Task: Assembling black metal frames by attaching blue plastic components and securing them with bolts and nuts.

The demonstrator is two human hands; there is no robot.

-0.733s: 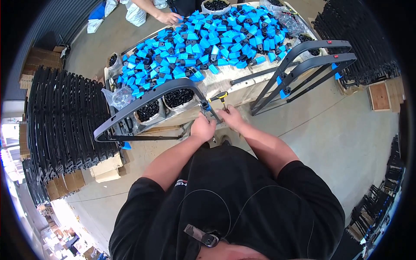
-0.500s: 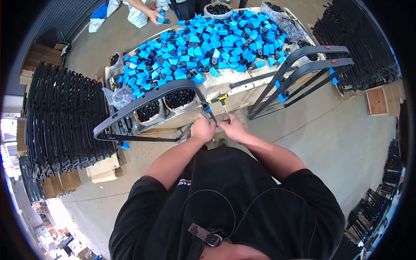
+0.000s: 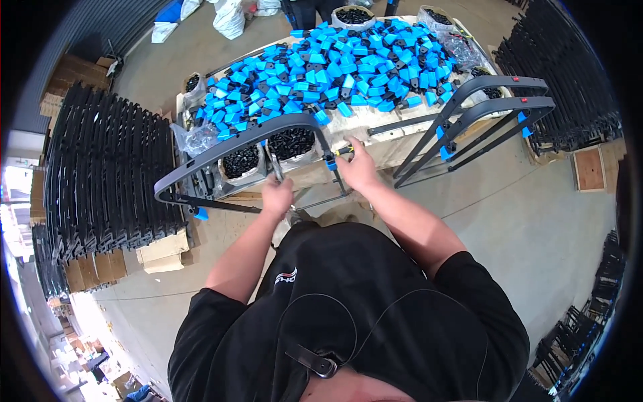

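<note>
A dark grey curved tube frame [image 3: 234,137] stands in front of me, with a blue piece [image 3: 331,165] on its right post. To the right of that post, my right hand [image 3: 360,169] grips the yellow-and-black handle of a T-handle hex key [image 3: 344,151]; the fingers partly hide the tool. My left hand [image 3: 277,194], inside the frame's curve, is closed around a slim metal wrench [image 3: 276,166], which sticks out above and below the fist. Neither hand touches the frame's post.
On the table [image 3: 362,119] lies a heap of blue and black plastic parts [image 3: 335,63]. Open bags of small black pieces [image 3: 292,144] sit at its edge. Two similar frames [image 3: 469,110] lean at right. Stacked black tubes [image 3: 110,174] rise at left. A person [image 3: 311,13] stands behind the table.
My left hand has moved left, away from the post, with the wrench. My right hand has risen from the hex key's shaft to its handle. The other person's hand has left the view.
</note>
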